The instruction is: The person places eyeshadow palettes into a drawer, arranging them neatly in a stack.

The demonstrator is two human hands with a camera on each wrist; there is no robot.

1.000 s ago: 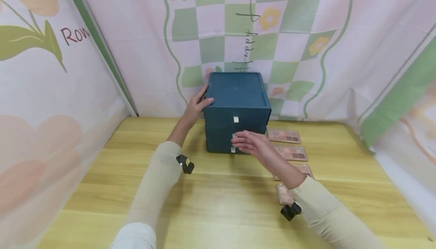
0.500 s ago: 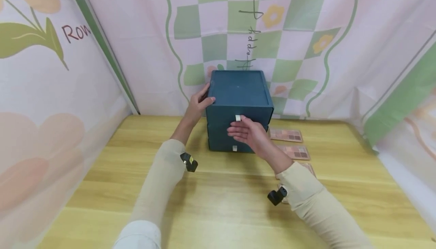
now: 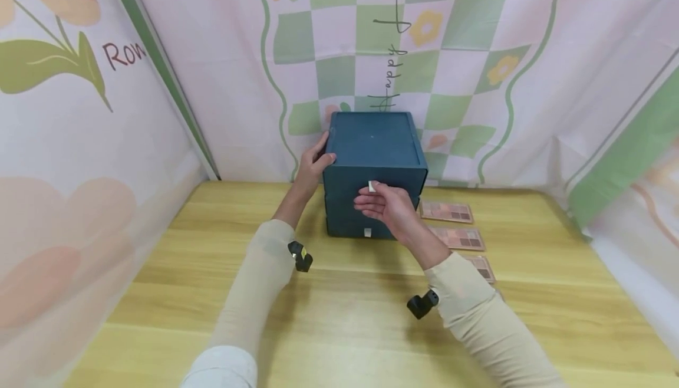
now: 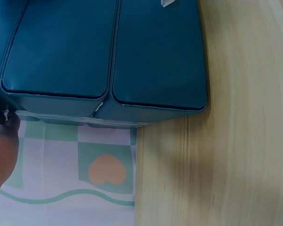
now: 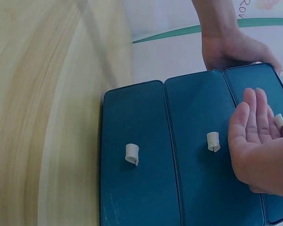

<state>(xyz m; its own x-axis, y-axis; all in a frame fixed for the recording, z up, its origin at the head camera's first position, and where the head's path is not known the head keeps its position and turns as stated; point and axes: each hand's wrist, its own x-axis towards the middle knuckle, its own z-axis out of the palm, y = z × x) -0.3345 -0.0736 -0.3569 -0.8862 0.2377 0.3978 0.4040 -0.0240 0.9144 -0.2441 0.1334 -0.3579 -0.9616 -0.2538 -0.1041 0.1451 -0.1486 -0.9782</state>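
A dark blue drawer box (image 3: 373, 140) stands against the back cloth, its stacked drawers all closed. Each drawer front carries a small white pull tab, as the right wrist view shows. My left hand (image 3: 313, 164) holds the box at its upper left side, thumb over the top edge; its fingertips are partly hidden in the head view. At the top drawer, my right hand (image 3: 395, 208) pinches the upper pull tab (image 3: 371, 186) between thumb and forefinger, the other fingers stretched across the front. The middle pull tab (image 5: 213, 141) shows beside that hand, and the bottom pull tab (image 5: 132, 154) sits farther off.
Eyeshadow palettes (image 3: 445, 211) lie in a column on the wooden table (image 3: 329, 317), right of the box; my right forearm covers part of the nearer ones. Patterned cloth (image 3: 233, 69) hangs behind the box and along both sides.
My right hand has risen from in front of the middle drawer to the top pull tab and now pinches it. My left hand stays on the box's side.
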